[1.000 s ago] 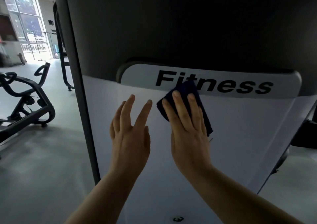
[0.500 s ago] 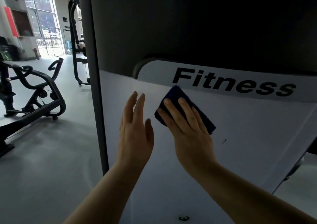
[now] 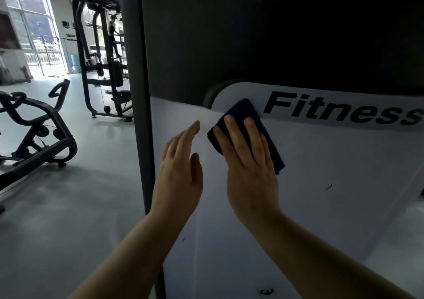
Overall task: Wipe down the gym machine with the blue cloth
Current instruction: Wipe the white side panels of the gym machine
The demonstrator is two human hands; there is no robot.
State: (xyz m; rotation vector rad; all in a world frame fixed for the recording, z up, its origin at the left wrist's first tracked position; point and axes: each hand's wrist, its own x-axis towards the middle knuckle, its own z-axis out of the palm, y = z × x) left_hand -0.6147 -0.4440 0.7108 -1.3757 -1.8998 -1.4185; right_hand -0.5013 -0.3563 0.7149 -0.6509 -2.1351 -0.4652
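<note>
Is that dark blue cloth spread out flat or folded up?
Folded, it seems. The dark blue cloth forms a small thick pad under the right hand, pressed flat-fingered on the white machine panel. The folds themselves are hidden.

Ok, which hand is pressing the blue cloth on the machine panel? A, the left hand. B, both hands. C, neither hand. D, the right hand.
D: the right hand lies flat on the blue cloth against the white panel, while the left hand stays beside it, off the cloth.
</note>
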